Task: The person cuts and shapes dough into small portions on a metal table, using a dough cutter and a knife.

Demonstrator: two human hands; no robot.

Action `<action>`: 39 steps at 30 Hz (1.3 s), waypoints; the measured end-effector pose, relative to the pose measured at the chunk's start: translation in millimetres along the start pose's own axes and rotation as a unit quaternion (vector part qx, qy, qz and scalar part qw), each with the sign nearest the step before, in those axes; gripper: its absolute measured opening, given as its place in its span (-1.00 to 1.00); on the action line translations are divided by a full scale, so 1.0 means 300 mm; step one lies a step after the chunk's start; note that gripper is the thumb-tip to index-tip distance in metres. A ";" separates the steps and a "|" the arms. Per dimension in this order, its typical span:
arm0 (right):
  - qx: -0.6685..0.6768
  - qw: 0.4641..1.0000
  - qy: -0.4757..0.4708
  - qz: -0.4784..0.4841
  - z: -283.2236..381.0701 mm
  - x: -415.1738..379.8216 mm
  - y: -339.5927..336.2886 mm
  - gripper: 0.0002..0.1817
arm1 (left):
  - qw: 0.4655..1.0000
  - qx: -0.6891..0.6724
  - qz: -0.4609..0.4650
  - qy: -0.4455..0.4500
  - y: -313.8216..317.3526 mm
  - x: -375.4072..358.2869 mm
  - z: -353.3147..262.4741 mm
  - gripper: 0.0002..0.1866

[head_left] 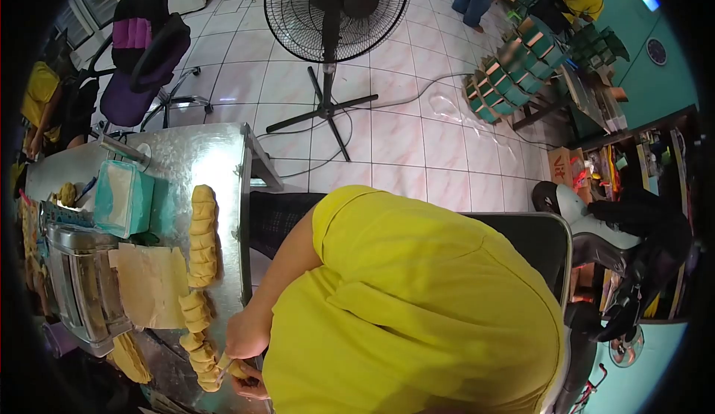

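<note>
My right hand [247,335] is closed at the table edge, beside the lower end of a row of dough pieces [202,235]. A thin pale thing shows at its fingertips, too small to make out. Just below, my left hand [251,386] curls its fingers around a small piece of yellow dough [238,370], partly hidden by my sleeve. More cut dough pieces [201,358] lie close to both hands. A metal dough roller machine [86,287] stands farther in, with a flat pale board [151,284] against it.
The metal table [223,153] also carries a teal tub [123,198] of white powder and a folded dough sheet [130,358]. Around me are a standing fan [328,42], an office chair [138,64], stacked green crates [514,71] and a motorbike [603,243]. Other people work nearby.
</note>
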State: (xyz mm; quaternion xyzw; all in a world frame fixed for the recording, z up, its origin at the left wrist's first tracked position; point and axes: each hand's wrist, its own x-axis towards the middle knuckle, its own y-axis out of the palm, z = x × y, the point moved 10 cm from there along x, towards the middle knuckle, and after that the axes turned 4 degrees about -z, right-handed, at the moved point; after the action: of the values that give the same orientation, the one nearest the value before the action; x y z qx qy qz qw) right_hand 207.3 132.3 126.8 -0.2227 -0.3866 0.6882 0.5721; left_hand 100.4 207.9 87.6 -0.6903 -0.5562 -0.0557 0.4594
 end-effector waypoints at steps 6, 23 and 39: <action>-0.002 1.000 -0.007 -0.008 0.011 -0.015 -0.024 -0.76 | 1.000 -0.022 -0.010 -0.018 0.050 0.041 0.094 -0.66; 0.099 0.995 0.017 -0.006 -0.025 -0.049 -0.085 -0.78 | 0.996 0.019 -0.077 -0.044 -0.124 -0.126 0.050 -0.76; -0.022 0.999 -0.002 0.042 0.005 -0.021 -0.031 -0.81 | 0.981 0.013 -0.090 -0.171 -0.168 -0.077 -0.160 -0.64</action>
State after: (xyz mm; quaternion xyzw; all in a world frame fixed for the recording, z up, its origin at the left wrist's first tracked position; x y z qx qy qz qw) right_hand 213.4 126.3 134.2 -0.2496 -0.3932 0.7033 0.5370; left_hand 71.3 156.0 130.4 -0.6308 -0.6869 0.0297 0.3596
